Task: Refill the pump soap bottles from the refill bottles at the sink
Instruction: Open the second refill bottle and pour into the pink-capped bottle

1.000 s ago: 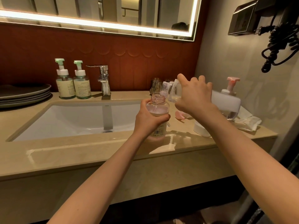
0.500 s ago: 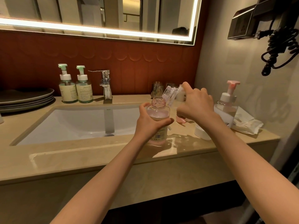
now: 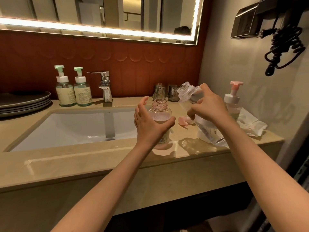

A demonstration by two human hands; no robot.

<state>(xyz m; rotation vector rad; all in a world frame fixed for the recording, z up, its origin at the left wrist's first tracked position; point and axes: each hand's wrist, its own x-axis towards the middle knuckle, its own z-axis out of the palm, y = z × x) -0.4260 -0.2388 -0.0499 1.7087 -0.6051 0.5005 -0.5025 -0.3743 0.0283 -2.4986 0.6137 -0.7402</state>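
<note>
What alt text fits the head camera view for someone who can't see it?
At a bathroom sink, a person's left hand cups an uncapped pink soap bottle standing on the counter while the right hand holds a clear refill bottle tilted beside it, mouth open. Two green-pump bottles stand by the faucet.

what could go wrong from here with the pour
1. The refill bottle in the right hand is tilted with its open mouth beside the narrow neck of the open pump bottle, not over it. Tipped further from here, the soap would likely land on the counter.
2. The left hand has its thumb round that bottle but its fingers lifted, so a knock from the refill bottle might topple it.
</note>
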